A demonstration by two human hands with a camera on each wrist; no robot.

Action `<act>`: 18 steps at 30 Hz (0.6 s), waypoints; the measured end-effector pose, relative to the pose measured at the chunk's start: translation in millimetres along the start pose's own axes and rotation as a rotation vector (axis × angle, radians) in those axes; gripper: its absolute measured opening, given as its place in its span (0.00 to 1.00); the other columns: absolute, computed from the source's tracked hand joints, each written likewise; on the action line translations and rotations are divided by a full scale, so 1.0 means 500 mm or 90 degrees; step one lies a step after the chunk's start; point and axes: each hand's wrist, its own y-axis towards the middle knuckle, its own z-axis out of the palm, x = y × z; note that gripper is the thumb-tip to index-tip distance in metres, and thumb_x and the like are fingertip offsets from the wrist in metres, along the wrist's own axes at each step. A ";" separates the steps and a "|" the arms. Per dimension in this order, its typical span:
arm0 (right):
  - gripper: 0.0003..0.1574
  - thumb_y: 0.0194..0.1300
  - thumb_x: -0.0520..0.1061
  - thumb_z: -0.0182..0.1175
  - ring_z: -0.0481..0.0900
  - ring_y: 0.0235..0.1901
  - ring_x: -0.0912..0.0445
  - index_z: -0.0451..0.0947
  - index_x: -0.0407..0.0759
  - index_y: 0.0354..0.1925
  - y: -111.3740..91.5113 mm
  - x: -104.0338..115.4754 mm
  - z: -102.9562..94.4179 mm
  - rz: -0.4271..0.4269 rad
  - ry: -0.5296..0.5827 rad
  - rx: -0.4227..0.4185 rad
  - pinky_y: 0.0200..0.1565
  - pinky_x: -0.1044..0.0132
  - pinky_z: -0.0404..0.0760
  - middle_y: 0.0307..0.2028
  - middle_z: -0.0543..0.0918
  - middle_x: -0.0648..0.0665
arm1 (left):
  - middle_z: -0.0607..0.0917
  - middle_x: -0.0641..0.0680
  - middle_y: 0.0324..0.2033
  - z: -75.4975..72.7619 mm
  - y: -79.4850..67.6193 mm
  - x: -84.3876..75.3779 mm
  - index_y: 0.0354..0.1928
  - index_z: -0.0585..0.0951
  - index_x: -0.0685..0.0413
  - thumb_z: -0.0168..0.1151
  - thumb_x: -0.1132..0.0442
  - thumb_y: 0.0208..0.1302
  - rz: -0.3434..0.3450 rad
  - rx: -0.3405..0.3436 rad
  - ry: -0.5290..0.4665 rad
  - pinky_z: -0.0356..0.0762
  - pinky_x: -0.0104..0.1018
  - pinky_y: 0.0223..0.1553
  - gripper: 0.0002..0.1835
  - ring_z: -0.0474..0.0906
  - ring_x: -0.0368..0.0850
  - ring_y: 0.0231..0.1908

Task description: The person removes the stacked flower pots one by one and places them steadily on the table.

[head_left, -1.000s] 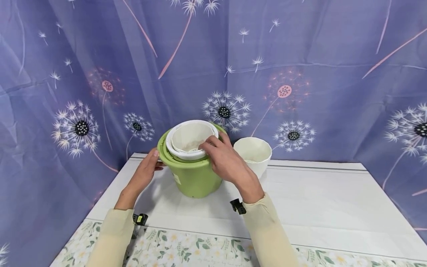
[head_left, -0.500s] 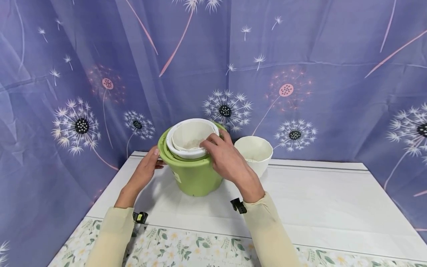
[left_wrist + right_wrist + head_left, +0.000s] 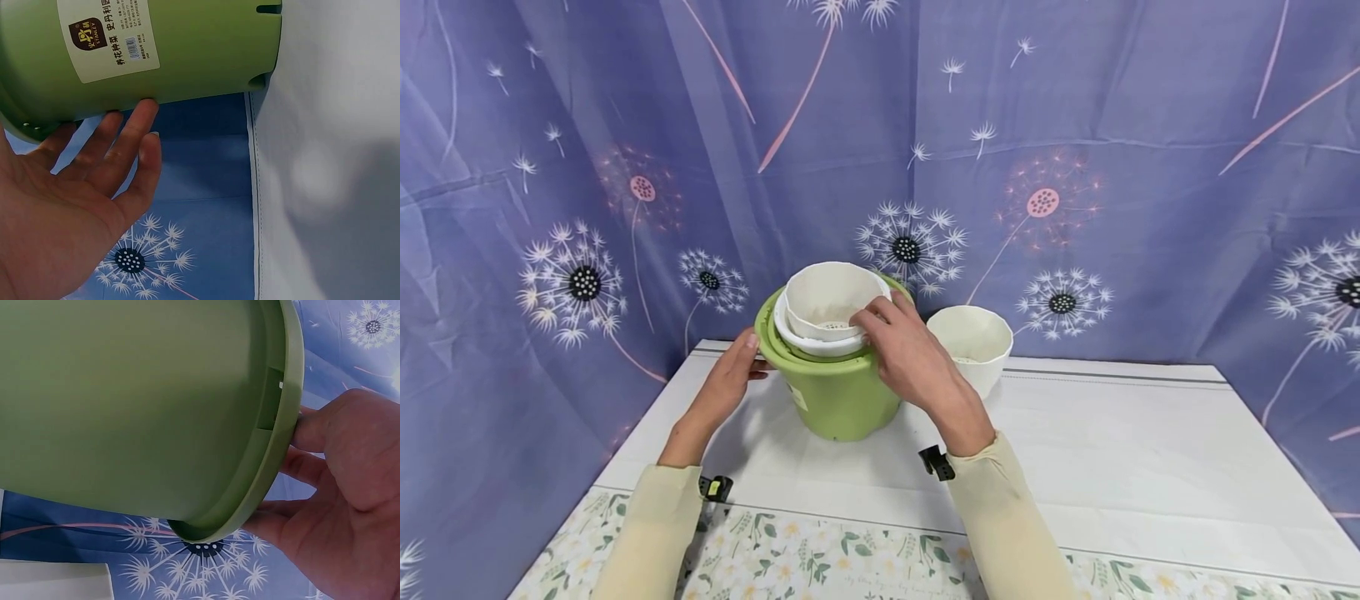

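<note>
A green flower pot [image 3: 842, 400] stands on the table with smaller pots nested in it. Inside its rim sit another green rim [image 3: 778, 346] and a white pot [image 3: 831, 348]. A cream flower pot [image 3: 831, 287] with a holed bottom sits tilted in the white one, its rim raised. My right hand [image 3: 917, 358] pinches the cream pot's near right edge; its fingertips are partly hidden behind that rim. My left hand [image 3: 726, 387] steadies the green pot's left side, with fairly straight fingers [image 3: 128, 147] touching the wall below the rim.
A second cream pot [image 3: 973, 346] stands right of the green one, against the purple dandelion curtain [image 3: 1120, 217]. A white cloth [image 3: 1112, 467] with a floral front border [image 3: 820, 558] covers the table. The curtain also hangs along the left and right.
The innermost cream pot has risen and tilted within the white pot, its holed bottom now showing more. My left hand and the green pot have hardly moved.
</note>
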 end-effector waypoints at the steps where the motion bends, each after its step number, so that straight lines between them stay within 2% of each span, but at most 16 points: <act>1: 0.21 0.69 0.26 0.59 0.77 0.56 0.40 0.83 0.42 0.54 0.000 0.000 0.000 -0.001 0.002 -0.003 0.66 0.50 0.75 0.49 0.83 0.42 | 0.78 0.69 0.63 0.000 0.000 0.000 0.82 0.60 0.57 0.31 0.47 0.89 0.000 0.000 0.000 0.77 0.64 0.59 0.31 0.82 0.58 0.54; 5: 0.18 0.70 0.27 0.59 0.77 0.55 0.42 0.83 0.41 0.53 0.000 -0.001 0.001 -0.006 0.011 -0.015 0.64 0.52 0.77 0.49 0.82 0.42 | 0.76 0.69 0.64 0.001 -0.003 -0.001 0.82 0.59 0.57 0.30 0.47 0.89 -0.004 0.004 -0.001 0.75 0.67 0.60 0.31 0.81 0.66 0.57; 8: 0.16 0.71 0.28 0.59 0.77 0.54 0.43 0.83 0.40 0.52 -0.001 0.000 0.000 -0.011 0.017 -0.023 0.61 0.53 0.78 0.48 0.82 0.42 | 0.76 0.69 0.65 0.001 -0.004 -0.002 0.82 0.59 0.57 0.30 0.47 0.89 -0.004 0.009 -0.001 0.74 0.68 0.61 0.31 0.80 0.68 0.58; 14: 0.12 0.73 0.31 0.59 0.78 0.52 0.45 0.82 0.38 0.52 -0.002 -0.001 0.001 -0.013 0.034 -0.028 0.60 0.54 0.78 0.48 0.81 0.41 | 0.77 0.68 0.63 0.001 -0.003 -0.002 0.82 0.60 0.56 0.31 0.47 0.89 -0.006 0.012 0.000 0.75 0.66 0.61 0.31 0.81 0.62 0.57; 18: 0.10 0.75 0.34 0.61 0.78 0.52 0.45 0.82 0.38 0.52 -0.002 -0.002 0.002 -0.009 0.047 -0.024 0.60 0.54 0.78 0.48 0.80 0.40 | 0.79 0.67 0.60 0.000 -0.002 -0.005 0.81 0.61 0.56 0.31 0.47 0.89 -0.010 0.016 0.000 0.76 0.64 0.60 0.31 0.82 0.56 0.55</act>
